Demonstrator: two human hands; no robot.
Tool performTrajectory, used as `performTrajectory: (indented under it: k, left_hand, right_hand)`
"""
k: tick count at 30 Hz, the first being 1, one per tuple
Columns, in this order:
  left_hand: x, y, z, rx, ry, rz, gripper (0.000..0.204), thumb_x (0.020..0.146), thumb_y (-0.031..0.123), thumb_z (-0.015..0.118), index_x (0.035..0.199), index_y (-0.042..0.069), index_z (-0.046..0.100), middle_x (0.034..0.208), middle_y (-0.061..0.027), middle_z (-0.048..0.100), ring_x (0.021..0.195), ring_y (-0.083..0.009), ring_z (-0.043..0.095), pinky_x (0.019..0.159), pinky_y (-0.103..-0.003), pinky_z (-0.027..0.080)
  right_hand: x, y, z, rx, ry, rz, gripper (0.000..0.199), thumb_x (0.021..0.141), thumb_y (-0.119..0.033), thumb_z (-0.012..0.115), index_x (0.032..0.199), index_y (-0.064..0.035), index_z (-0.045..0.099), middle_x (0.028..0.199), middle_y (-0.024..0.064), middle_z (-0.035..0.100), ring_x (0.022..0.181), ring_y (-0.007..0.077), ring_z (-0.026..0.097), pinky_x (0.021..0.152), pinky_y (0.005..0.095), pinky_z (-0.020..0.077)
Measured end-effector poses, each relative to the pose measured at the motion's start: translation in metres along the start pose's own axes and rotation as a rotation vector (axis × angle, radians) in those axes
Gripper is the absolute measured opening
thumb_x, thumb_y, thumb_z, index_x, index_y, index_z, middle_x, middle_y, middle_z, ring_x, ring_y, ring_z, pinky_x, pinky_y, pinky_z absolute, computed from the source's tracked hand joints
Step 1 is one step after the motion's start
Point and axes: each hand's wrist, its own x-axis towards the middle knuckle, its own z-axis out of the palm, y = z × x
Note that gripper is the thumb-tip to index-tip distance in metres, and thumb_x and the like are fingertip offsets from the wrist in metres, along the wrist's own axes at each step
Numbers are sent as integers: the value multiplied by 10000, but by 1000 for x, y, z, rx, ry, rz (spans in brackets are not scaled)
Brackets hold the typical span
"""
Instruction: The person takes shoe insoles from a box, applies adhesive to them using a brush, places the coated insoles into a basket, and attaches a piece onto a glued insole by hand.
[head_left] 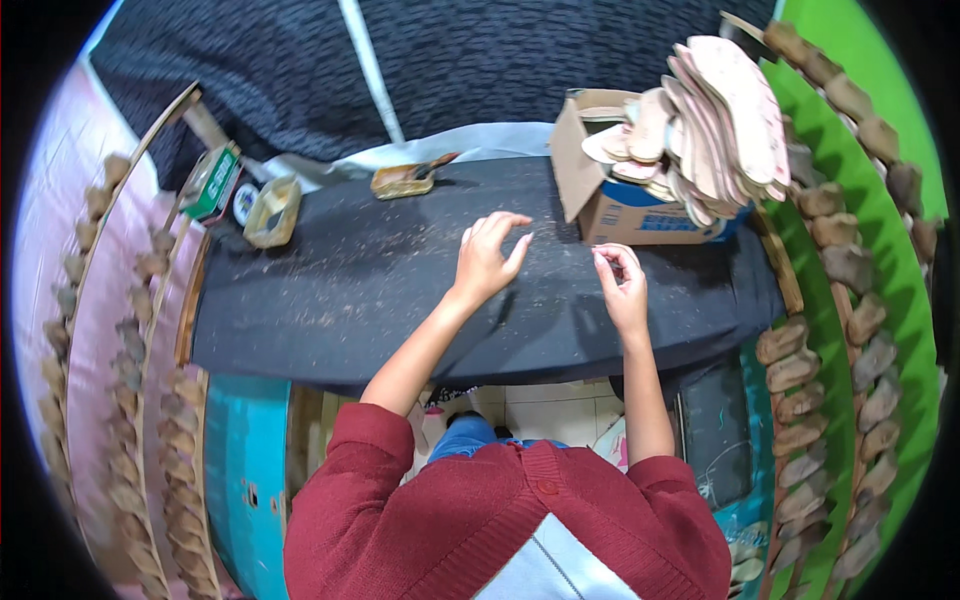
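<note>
Above the middle of a dark cloth-covered table (pixel 360 310), my left hand (pixel 485 258) is held with thumb and fingers apart, nothing between them. My right hand (pixel 622 285) is nearby to the right, its fingers curled in and the tips meeting the thumb; anything pinched there is too small to make out. Just beyond it stands an open cardboard box (pixel 640 222), its flap raised on the left. Pale insoles (pixel 735 110) are heaped in the box and rise above its rim. Small light flecks are scattered over the cloth.
A shallow yellowish tray (pixel 392 188) with a brush (pixel 436 163) across it sits at the back. Far left are a yellowish plastic container (pixel 270 218) and a green-and-white box (pixel 212 182). Racks of brown shoe lasts (pixel 800 400) flank both sides; dark fabric hangs behind.
</note>
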Motion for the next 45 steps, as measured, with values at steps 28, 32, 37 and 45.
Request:
performTrajectory:
  k: [28,32,37,45]
  left_hand:
    - [170,91,122,-625,8,276,223,717,161,598,905,51,550,817,-70,585,714,-215,527,692,-329,412]
    - [175,90,117,-631,21,298,222,719,153,594,911,50,551,810,-71,581,728,-209,526,696,-321,412]
    - [177,83,110,-633,3,277,235,735,130,587,942,26,546,825,-77,583,724,-181,536,679,-293,424]
    - [180,66,98,-1099,-228,-73,327,841,162,492,1134,22,449,1029,-63,545,863,-104,520,747,-253,414]
  right_hand:
    - [109,-41,-121,-1128,891,-325,624,620,-392,700,1112,-64,500,1095,85,443,1008,281,384,853,400,308]
    - [112,-37,-120,-1104,890,-321,587,641,-377,688,1106,-68,509,1122,96,413,1036,290,344,871,399,292]
    - [113,-43,-114,-1139,937,-338,541,661,-346,685,1082,-47,526,1128,112,402,1074,317,287,908,435,229]
    - [116,-39,-113,-1060,967,-450,551,652,-349,688,1067,-19,537,1123,122,381,1108,333,238,921,462,174]
